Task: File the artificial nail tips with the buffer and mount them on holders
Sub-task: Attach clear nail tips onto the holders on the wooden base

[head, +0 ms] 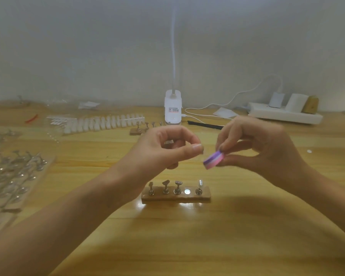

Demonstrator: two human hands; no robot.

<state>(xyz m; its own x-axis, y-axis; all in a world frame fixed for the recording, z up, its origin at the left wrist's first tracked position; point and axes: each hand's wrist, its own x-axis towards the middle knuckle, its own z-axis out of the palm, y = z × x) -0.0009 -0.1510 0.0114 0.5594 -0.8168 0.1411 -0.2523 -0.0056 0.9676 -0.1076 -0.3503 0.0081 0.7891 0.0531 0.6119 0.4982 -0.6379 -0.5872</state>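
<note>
My right hand (253, 144) pinches a small pink and purple buffer block (214, 160) between thumb and fingers, above the middle of the table. My left hand (167, 148) is just left of it, fingers curled with thumb and forefinger pressed together near the buffer; whatever they pinch is too small to make out. Below both hands a wooden holder base (175, 197) carries several metal holders, one at its right end bearing a clear nail tip (200, 183). A row of white nail tips (106, 122) lies at the back left.
Strips with many metal holders (18, 176) cover the left side. A second holder base (137, 131) sits behind my left hand. A white lamp base (173, 108), a black strip (205, 125), a cable and a power strip (285, 115) line the back.
</note>
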